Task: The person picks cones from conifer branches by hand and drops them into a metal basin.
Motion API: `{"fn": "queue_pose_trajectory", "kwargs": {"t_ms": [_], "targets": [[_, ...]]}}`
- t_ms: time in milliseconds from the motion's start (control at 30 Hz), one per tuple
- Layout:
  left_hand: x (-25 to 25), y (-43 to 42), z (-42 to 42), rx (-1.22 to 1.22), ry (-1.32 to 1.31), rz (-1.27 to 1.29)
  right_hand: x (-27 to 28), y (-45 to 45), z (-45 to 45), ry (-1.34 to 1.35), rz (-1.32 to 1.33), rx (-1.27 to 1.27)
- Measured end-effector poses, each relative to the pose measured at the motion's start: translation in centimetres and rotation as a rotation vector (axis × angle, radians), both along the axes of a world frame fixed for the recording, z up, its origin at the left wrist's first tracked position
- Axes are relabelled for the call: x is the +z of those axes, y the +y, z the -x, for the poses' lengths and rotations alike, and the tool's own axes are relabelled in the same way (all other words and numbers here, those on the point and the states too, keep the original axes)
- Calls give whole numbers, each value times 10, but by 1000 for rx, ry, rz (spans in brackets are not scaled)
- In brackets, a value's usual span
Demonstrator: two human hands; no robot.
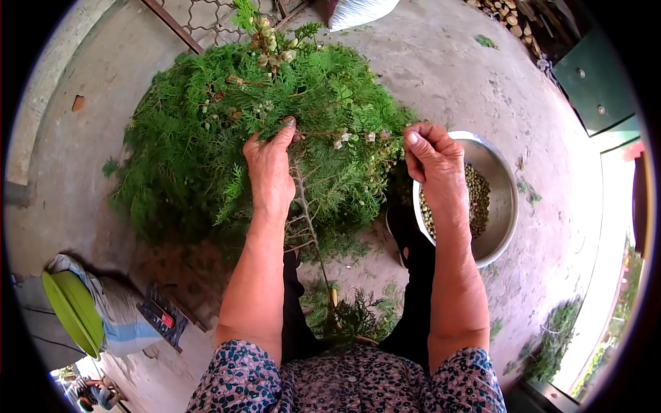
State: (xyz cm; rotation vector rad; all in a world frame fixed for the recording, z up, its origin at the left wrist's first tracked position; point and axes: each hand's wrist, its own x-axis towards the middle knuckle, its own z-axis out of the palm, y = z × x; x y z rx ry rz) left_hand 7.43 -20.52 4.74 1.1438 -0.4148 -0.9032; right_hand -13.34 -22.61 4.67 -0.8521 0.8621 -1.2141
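A big heap of green evergreen branches (172, 131) with scale-like leaves lies in front of me. My left hand (270, 168) is closed at its near side, thumb and fingers pinching an evergreen branch. From there a thin twig with pale open cones (370, 136) stretches right. My right hand (439, 162) is closed in a pinch at the twig's right end; the fingertips partly hide what is between them. Below my right hand stands a metal bowl (506, 206) holding many small greenish-brown cones or seeds (478, 199). A bare brown branch (303, 206) hangs down between my forearms.
A green basin (69, 310) leans by a grey sack (124, 316) at lower left. Next to them is a dark crate-like item (162, 316). Stacked firewood (513, 20) and a green metal panel (595, 82) are at upper right. A white sack (361, 12) lies behind the heap.
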Motion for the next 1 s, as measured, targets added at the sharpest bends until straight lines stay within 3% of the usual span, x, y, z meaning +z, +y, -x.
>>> {"fn": "queue_pose_trajectory", "kwargs": {"t_ms": [33,333,533,733,1000], "targets": [[-1,0,-1,-11,0,22,3,2,-4,168,38,-5],[-5,3,-1,-151,-17,-32,1,12,-23,287,39,19],[-7,6,4,-257,-42,-56,2,12,-24,261,44,-144],[-8,8,16,-345,-72,-49,-7,10,-20,-83,-118,-283],[-20,5,27,-418,-82,-54,-1,9,-18,-114,-186,-437]]}}
